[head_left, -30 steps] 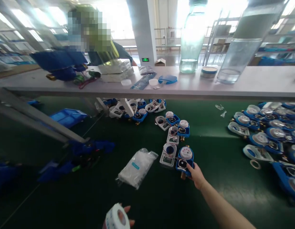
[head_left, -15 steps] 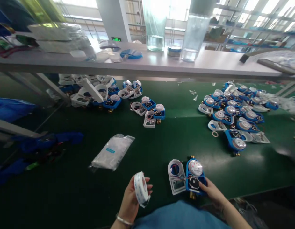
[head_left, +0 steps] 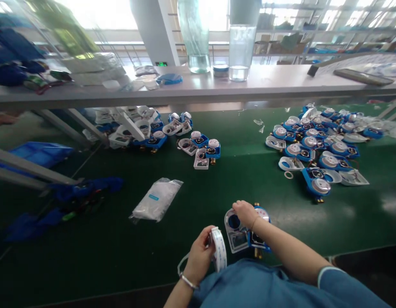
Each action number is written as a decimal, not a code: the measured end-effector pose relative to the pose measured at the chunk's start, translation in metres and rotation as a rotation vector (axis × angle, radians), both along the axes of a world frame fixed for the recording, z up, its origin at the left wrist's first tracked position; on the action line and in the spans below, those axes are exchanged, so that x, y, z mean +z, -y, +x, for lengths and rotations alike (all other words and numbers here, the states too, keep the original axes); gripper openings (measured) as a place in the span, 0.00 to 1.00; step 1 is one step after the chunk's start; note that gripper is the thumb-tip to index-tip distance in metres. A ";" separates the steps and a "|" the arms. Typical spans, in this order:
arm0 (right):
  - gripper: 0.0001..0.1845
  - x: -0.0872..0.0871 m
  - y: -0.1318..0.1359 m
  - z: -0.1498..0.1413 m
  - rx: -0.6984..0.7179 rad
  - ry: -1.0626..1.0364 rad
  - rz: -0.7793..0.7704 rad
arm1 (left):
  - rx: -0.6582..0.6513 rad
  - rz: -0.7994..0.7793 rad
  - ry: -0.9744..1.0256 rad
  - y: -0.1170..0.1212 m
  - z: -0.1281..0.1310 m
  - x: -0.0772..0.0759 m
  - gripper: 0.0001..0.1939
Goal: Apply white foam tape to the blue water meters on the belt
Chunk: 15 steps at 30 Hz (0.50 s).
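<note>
A roll of white tape (head_left: 220, 251) printed with blue marks is gripped in my left hand (head_left: 200, 253), and a loose strip curls out beside the wrist. My right hand (head_left: 246, 214) reaches over the water meter, its fingers closed at the top of the white cover (head_left: 238, 241); what lies between the fingertips is hidden. Just right of the cover sits the blue water meter (head_left: 257, 248) with brass ends, partly covered by my right hand and forearm. Its round dial shows only in part.
Left of my hands lies a clear plastic bag (head_left: 158, 200) with a blue label. Several similar meters (head_left: 320, 186) crowd the right side, with a white ring (head_left: 288, 175) near them. More meters (head_left: 213, 147) stand farther back. A shelf (head_left: 275, 83) with bottles spans the table.
My right hand has left the meter's lower right side and moved up and left to the white cover. My left hand has brought the tape roll rightward, closer to the cover.
</note>
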State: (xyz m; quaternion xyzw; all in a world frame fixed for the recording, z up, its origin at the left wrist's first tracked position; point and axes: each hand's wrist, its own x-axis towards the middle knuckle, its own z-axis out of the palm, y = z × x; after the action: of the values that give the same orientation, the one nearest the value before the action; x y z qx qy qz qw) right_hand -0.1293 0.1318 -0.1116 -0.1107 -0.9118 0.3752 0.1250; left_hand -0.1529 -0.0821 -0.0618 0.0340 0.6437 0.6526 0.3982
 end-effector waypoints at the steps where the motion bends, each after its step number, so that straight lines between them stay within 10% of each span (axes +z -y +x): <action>1: 0.08 0.002 0.004 0.003 0.002 -0.001 0.005 | 0.019 0.044 0.092 -0.002 0.003 0.000 0.20; 6: 0.13 0.013 0.035 0.054 0.220 -0.153 0.124 | 0.074 0.387 0.423 -0.025 0.019 0.002 0.15; 11: 0.14 0.013 0.050 0.094 0.517 -0.226 0.251 | -0.054 0.400 0.422 -0.042 0.022 -0.002 0.19; 15: 0.12 0.004 0.036 0.099 0.375 -0.206 -0.011 | -0.277 0.294 0.257 -0.037 0.006 0.011 0.21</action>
State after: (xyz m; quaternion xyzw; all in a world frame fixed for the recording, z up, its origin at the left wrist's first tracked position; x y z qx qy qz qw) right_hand -0.0300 0.0960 -0.1073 0.0990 -0.8967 0.4063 0.1452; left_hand -0.1466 -0.0451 -0.0508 0.0965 0.4749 0.6774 0.5534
